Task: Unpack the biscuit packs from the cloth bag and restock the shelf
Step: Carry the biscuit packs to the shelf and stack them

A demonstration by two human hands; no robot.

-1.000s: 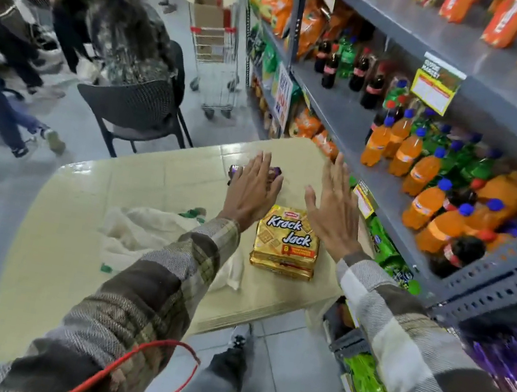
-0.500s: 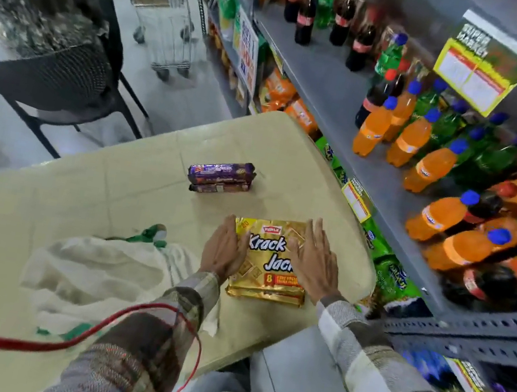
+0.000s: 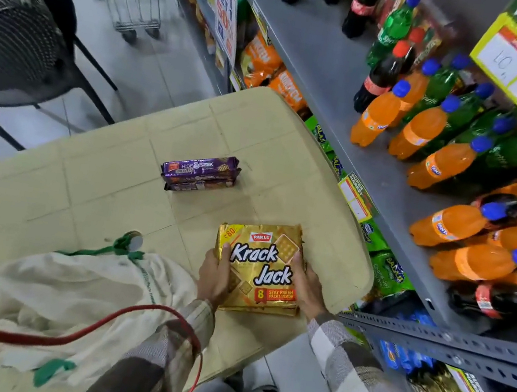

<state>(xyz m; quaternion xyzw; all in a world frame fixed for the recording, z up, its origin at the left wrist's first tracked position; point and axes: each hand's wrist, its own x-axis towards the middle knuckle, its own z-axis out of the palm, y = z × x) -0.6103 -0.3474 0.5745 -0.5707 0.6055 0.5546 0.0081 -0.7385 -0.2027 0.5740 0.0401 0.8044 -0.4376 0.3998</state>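
Left hand (image 3: 214,277) and right hand (image 3: 307,286) hold the gold biscuit pack (image 3: 259,264) on the tabletop (image 3: 98,186), fingers (image 3: 225,253) curled round its sides. Purple packs (image 3: 199,172) lie beyond; the cloth bag (image 3: 73,295) looks slack (likely emptied). Shelving is yet to do.

left grip (image 3: 214,275) curled, right grip (image 3: 308,286) curled, facing each other, forearms converging
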